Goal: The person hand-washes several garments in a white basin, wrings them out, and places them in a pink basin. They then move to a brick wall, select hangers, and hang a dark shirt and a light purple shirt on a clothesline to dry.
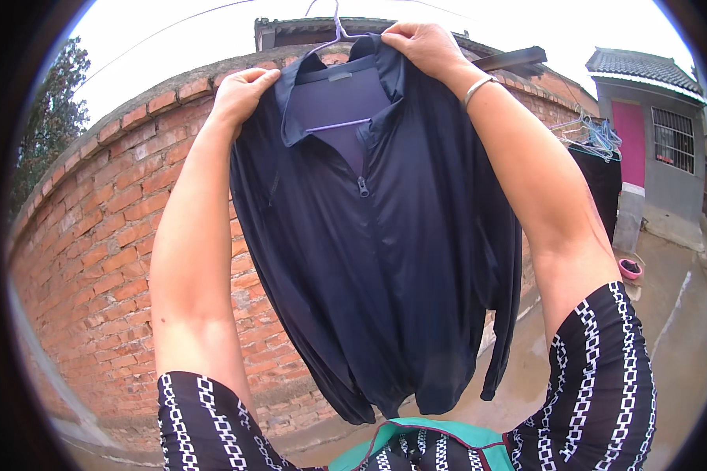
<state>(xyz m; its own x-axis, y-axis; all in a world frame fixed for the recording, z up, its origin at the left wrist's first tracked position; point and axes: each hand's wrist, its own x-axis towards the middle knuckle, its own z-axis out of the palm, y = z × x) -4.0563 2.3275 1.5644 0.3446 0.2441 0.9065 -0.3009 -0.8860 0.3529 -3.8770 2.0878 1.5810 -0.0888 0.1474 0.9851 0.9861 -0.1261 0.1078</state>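
A dark navy zip-up jacket (416,259) hangs in front of me on a purple hanger (338,33), whose hook rises toward the top edge. Its zipper is partly down, so the hanger's lower bar shows inside the collar. My left hand (247,90) pinches the jacket at the left shoulder, beside the collar. Up at the right side of the collar, my right hand (428,49) grips the fabric between thumb and fingers. Both arms are raised, and the sleeves dangle at the jacket's sides. What the hook hangs from is cut off by the frame.
Behind the jacket runs a red brick wall (118,259). To the right, a bunch of blue hangers (597,140) sits above dark hanging cloth (601,180). A pink basin (630,269) rests on the concrete ground, near a grey building (668,192) with a barred window.
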